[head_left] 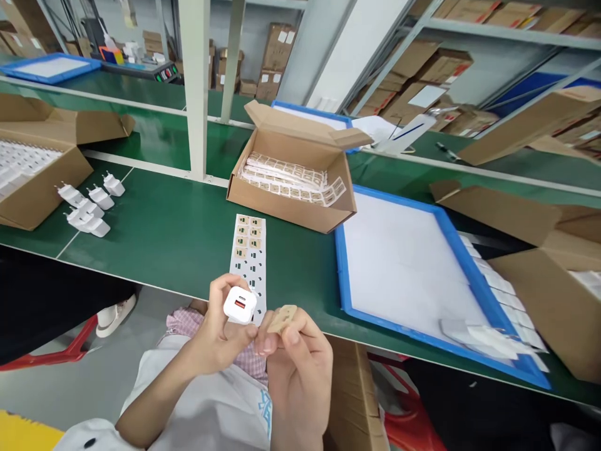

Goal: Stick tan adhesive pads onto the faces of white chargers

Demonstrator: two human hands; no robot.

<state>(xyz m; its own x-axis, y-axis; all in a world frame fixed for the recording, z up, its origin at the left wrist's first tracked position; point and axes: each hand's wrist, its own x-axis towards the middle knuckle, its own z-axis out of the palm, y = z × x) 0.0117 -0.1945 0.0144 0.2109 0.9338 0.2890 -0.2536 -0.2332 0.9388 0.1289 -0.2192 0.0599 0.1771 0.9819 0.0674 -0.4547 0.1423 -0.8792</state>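
My left hand (218,341) is closed around a white charger (240,305), its port face turned up toward me with a red-lined slot and a smaller slot. Close beside it, my right hand (300,351) pinches a small tan sticker (282,318) between thumb and fingers. Behind the hands lies a white sticker sheet (248,266) on the green table. Tan stickers fill its far rows, while the nearer rows show bare backing with small dark cut-outs. The fingers of my left hand hide part of the sheet's near end.
An open carton (291,207) of sticker sheets stands behind the sheet. Several white chargers (89,207) sit at left by another carton (47,188). At right is a blue-rimmed white tray (399,257), with a carton (549,300) beyond it. A white post (195,94) rises behind.
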